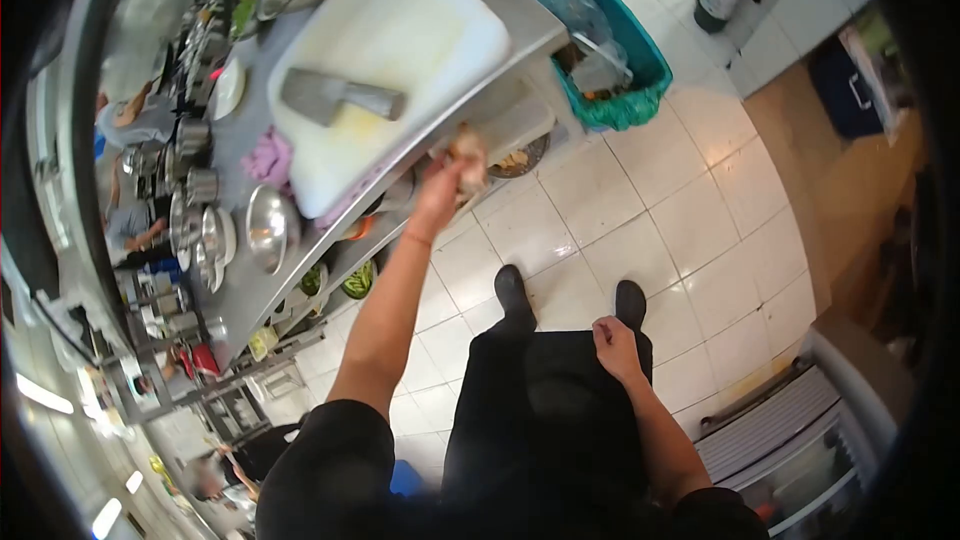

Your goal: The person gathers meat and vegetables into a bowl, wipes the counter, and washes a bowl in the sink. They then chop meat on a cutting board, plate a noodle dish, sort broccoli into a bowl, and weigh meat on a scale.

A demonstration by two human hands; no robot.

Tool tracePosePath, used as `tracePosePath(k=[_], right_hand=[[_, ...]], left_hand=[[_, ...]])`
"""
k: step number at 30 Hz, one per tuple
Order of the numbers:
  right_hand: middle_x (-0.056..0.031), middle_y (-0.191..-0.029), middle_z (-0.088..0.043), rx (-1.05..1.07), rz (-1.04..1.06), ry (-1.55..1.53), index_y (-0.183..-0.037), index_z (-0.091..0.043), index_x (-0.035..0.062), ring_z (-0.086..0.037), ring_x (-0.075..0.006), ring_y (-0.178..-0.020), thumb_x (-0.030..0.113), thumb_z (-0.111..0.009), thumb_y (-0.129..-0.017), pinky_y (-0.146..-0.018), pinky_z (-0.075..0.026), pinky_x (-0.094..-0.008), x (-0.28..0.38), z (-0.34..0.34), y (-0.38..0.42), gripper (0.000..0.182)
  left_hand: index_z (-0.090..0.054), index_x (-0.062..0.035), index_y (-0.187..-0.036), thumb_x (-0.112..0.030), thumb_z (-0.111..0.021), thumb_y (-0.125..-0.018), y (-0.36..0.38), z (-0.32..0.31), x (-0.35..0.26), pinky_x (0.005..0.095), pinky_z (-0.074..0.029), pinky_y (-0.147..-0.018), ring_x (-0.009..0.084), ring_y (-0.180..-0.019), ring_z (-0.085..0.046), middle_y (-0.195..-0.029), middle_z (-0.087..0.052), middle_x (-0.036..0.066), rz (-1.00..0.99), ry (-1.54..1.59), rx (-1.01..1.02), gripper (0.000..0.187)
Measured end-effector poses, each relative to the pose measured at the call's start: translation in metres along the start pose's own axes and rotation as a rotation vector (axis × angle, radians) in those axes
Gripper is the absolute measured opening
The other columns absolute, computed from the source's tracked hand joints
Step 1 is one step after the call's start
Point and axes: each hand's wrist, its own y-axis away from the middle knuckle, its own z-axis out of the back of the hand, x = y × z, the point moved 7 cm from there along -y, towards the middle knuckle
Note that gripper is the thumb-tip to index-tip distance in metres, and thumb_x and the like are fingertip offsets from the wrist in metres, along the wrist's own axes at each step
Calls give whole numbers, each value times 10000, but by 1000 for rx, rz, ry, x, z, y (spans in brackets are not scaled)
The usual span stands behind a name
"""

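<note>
Just beyond the steel counter's edge, my left hand (440, 192) is closed on a pale brownish food piece (468, 155), blurred by motion. Below it, on the lower shelf, are a plastic container (520, 112) and a round bowl of food pieces (520, 160). On the counter, a cleaver (335, 98) lies flat on the white cutting board (430, 25). My right hand (614, 346) hangs near my right thigh, away from the counter, its fingers curled and nothing visible in them.
A green bin (650, 55) with a plastic liner stands past the counter's end. Metal bowls (272, 228) and a purple cloth (266, 158) lie beside the board. A steel appliance (790, 430) is at the lower right. Several people are at the left.
</note>
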Motion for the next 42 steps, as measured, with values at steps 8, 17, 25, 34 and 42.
tracePosePath(k=[8,17,25,34,42], right_hand=[[-193,-811,-644,12,101,-56,-921,-621,-6,-627,-315,-708,134,-563,-910,-646,-490,-368,55,12,-48,152],[-182,-789,-654,225,-286,29,-891,-617,-20,-649,-321,-735,139,-582,-885,-684,-501,-382,-100,-44,21,163],[-127,-718,-635,-35,-325,-197,-931,-624,-15,-606,-190,-599,142,-594,-912,-574,-472,-305,-90,-34,-21,161],[-164,-838,-625,-174,166,-53,-973,-629,3,-616,-280,-688,38,-609,-867,-604,-490,-351,64,22,-41,114],[-156,-904,-619,-77,1013,-67,-997,-612,-6,-583,-344,-851,3,-601,-826,-763,-467,-403,424,28,-62,171]], left_hand=[[-423,-8,-1342,-403,-574,-872,-69,2,-44,396,-332,-1054,294,-1229,-425,-1356,-446,161,-345,-713,-55,633],[-321,-27,-1432,-458,-597,-874,-188,-49,-83,482,-209,-1116,377,-1384,-237,-1493,-274,233,-398,-1288,-382,757],[-422,-50,-1335,-366,-599,-884,-312,-48,-82,445,-305,-1016,303,-1209,-354,-1361,-397,158,-480,-1049,20,579],[-537,-77,-1225,-264,-602,-894,-176,8,29,402,-414,-904,220,-1011,-486,-1211,-535,75,-215,-344,-145,386],[-580,-125,-1126,-233,-637,-891,122,-24,1,283,-506,-662,133,-886,-621,-1039,-642,20,136,712,-214,265]])
